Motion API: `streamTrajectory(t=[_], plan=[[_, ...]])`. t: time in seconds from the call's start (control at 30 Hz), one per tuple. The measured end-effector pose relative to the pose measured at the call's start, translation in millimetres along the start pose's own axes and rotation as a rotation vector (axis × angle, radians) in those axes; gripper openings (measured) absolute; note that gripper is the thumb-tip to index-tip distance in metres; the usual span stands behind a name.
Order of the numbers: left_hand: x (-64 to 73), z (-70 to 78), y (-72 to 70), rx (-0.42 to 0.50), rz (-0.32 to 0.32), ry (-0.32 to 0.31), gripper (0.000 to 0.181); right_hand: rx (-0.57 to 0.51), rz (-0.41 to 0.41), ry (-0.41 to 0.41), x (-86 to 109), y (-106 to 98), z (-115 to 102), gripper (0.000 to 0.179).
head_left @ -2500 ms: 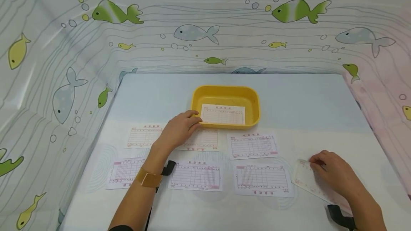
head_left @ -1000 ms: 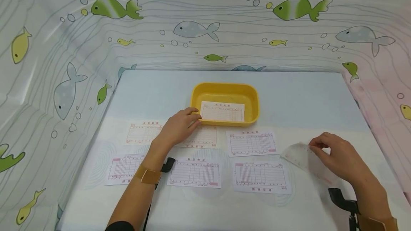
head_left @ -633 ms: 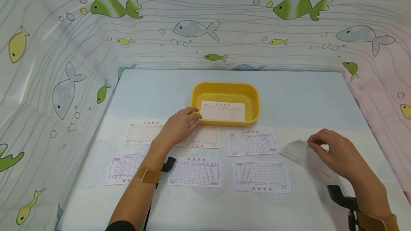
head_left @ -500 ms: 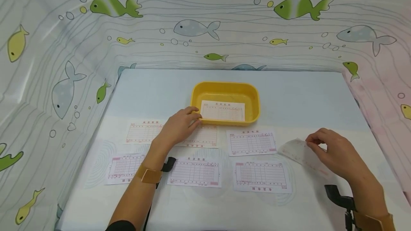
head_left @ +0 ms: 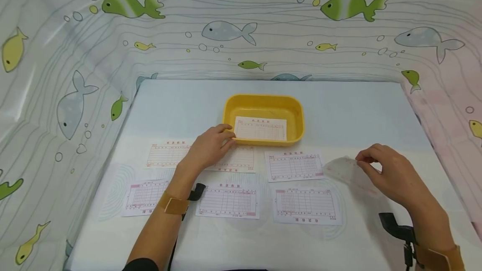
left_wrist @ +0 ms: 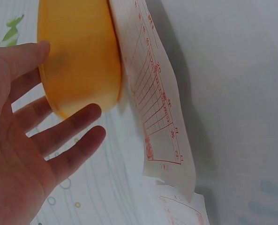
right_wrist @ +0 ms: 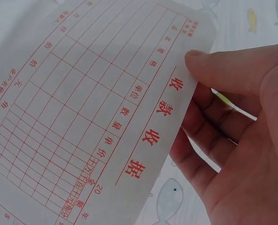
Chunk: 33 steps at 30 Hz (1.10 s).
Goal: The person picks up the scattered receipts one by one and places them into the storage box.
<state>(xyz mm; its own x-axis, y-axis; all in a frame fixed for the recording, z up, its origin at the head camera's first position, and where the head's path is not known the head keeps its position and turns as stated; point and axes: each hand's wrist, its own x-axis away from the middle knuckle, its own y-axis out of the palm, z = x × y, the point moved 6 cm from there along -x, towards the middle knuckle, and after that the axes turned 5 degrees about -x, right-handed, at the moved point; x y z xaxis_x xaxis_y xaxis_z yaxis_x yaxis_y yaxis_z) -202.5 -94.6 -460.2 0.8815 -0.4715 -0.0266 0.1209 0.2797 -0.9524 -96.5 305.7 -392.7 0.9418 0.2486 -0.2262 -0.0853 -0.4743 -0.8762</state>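
Observation:
My right hand [head_left: 388,172] pinches the edge of a thin receipt slip [right_wrist: 82,103] between thumb and fingers; red lines and characters are printed on it. In the head view the slip is raised and curved, at the right of the table. My left hand [head_left: 208,147] touches the near left corner of a yellow plastic tray [head_left: 265,103], its fingers extended and spread in the left wrist view. One cream receipt slip [head_left: 260,129] lies inside the tray. Under the left hand and wrist, another cream slip [head_left: 239,161] is partly covered.
A further cream slip [head_left: 167,154] lies to the left. Several white slips with purple print, such as one in the front middle [head_left: 227,202] and one to its right [head_left: 306,206], lie flat on the table [head_left: 188,103]. A fish-patterned sheet [head_left: 226,7] surrounds the table.
The right hand has lifted the slip off the table and moved it up, away from the front edge and slightly left. The left hand has stayed at the tray.

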Motion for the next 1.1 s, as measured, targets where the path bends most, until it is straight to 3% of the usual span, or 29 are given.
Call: streamTrajectory(t=[0.87, 1.1], plan=[[-2.2, 1.4, -4.9, -0.007, 0.007, 0.024, 0.030, -0.030, 0.024, -0.094, -24.1, -9.3, -27.5, 0.028], [-0.3, 1.5, -3.9, 0.016, 0.001, 0.033, 0.030, -0.067, 0.045, -0.086, -29.0, -11.4, -31.9, 0.027]])
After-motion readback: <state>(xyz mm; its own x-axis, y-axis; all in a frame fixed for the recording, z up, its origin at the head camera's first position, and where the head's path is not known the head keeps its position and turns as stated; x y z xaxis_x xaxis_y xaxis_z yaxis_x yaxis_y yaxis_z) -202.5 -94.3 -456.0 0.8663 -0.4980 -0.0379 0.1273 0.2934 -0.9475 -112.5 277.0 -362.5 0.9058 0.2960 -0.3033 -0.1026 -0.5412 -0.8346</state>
